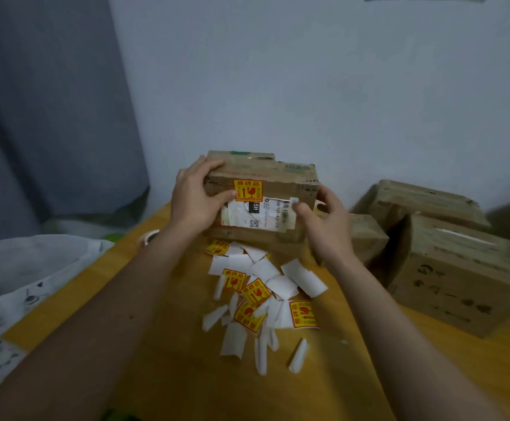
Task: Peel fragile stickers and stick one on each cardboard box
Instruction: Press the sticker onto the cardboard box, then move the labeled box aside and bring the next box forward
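A cardboard box (pixel 281 180) is held up over the far part of the yellow table (pixel 162 360), its labelled face tilted toward me. A yellow-and-red fragile sticker (pixel 247 189) is stuck on that face, above a white shipping label (pixel 260 215). My left hand (pixel 194 199) grips the box's left end, thumb beside the sticker. My right hand (pixel 326 220) holds the right end. Below lies a pile of loose fragile stickers (pixel 255 294) mixed with white backing papers (pixel 304 278).
Three more cardboard boxes sit at the right: a large one (pixel 457 278), one behind it (pixel 424 202), a small one (pixel 366 238). A tape roll (pixel 149 237) lies near the table's left edge. A white plastic bag (pixel 19 268) is at the left. A wall stands close behind.
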